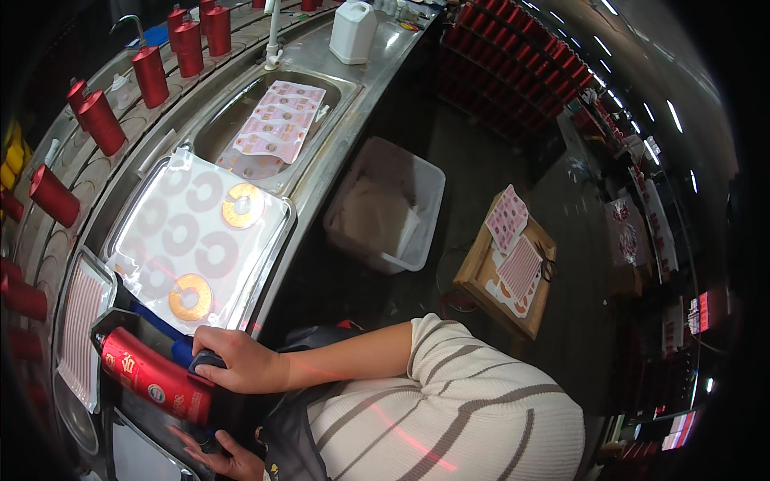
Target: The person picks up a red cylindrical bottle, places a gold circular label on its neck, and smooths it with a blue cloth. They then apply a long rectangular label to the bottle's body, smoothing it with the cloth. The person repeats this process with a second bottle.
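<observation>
A shiny red bottle (156, 377) with gold markings and a small round emblem lies tilted on its side in a dark holder at the lower left. My right hand (237, 359) is closed around a dark scraper-like tool (208, 362), held against the bottle's upper right side. Lower down, my left hand (227, 458) reaches toward the bottle's near end, fingers stretched apart; part of it is cut off by shadow. Just beyond my right hand, a clear sheet with ring decals (180, 228) covers a metal tray, two orange-gold rings (190, 297) standing out among pale ones.
Pink decal sheets (281, 120) lie in a sink (216, 128). Red bottles (150, 76) stand along a slatted conveyor at left. A white jug (353, 32) is at the back. A plastic bin (385, 204) and a wooden stool (469, 276) with sheets and scissors (548, 260) stand right.
</observation>
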Tool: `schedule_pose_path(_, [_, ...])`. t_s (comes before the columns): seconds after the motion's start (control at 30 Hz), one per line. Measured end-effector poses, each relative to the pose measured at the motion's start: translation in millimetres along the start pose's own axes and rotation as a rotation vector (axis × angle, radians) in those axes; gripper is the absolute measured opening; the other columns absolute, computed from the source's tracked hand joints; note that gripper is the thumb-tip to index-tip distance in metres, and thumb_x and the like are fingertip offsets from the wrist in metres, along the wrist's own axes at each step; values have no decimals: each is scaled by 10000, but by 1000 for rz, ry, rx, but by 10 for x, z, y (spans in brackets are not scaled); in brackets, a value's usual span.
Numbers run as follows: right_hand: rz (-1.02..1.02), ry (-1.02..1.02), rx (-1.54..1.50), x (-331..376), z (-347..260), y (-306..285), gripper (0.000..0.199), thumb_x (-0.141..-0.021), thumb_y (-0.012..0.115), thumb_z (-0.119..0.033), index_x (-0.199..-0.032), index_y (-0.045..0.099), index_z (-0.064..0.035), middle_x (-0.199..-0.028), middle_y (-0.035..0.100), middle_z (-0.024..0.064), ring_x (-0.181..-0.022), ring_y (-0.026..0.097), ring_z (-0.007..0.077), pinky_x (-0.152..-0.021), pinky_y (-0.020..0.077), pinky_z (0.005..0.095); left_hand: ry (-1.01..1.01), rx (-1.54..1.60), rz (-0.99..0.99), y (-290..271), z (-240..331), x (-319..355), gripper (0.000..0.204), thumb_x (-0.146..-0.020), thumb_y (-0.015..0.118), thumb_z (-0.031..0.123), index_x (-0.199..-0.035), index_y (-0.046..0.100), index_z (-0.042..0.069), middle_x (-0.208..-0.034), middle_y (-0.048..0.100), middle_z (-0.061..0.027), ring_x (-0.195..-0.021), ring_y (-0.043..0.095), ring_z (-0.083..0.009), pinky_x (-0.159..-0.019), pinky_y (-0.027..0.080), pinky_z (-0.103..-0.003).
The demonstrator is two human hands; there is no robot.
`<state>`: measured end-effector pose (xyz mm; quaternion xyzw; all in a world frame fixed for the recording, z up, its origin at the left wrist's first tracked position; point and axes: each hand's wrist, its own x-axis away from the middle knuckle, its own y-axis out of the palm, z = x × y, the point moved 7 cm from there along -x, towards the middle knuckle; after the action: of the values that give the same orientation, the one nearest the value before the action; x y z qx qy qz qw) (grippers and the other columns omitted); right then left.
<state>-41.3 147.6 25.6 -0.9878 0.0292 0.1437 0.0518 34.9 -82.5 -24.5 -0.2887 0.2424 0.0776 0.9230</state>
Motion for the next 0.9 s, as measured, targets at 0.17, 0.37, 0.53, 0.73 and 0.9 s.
schedule_pose_path(0.17, [-98,-158,-61,-157,-404,187,260,-828,703,-85,-1022,550,-5,-953,593,186,-919,616,385,-795,495,413,-173,10,2,-82,226,-111,600,-1077,458,259,-1564,272,-37,-1615,291,-225,-1463,341,-357,-1158,345,-457])
schedule_pose_path(0.37, [-61,-132,65,-436,-253,187,214,-847,725,-96,-1000,602,-12,-881,628,190,-821,667,358,-718,518,379,-32,-146,-170,0,444,-604,766,-1032,311,620,-1516,438,40,-1683,174,-176,-1555,149,-369,-1217,-24,-574])
schedule_pose_path(0.53, [-97,-90,110,-584,-506,284,217,-844,780,-87,-996,647,-10,-833,671,95,-758,659,151,-701,527,294,-75,-92,-141,-59,233,-891,614,-1041,397,538,-1284,677,48,-1670,147,-244,-1554,122,-401,-1180,-60,-636])
schedule_pose_path(0.73, [-55,-58,217,-933,-221,367,188,-889,742,-101,-1005,619,-18,-832,660,47,-747,609,89,-684,507,248,-107,-89,-96,-111,41,-1079,542,-1031,465,523,-1271,692,94,-1649,156,-290,-1532,165,-436,-1172,-42,-651])
schedule_pose_path(0.9, [-166,-181,118,-941,-491,594,168,-891,744,-85,-985,625,-12,-862,659,32,-789,608,83,-706,498,240,-148,-138,-87,-125,-59,-1263,502,-1025,486,510,-1344,666,168,-1650,160,-287,-1519,185,-458,-1171,-28,-652])
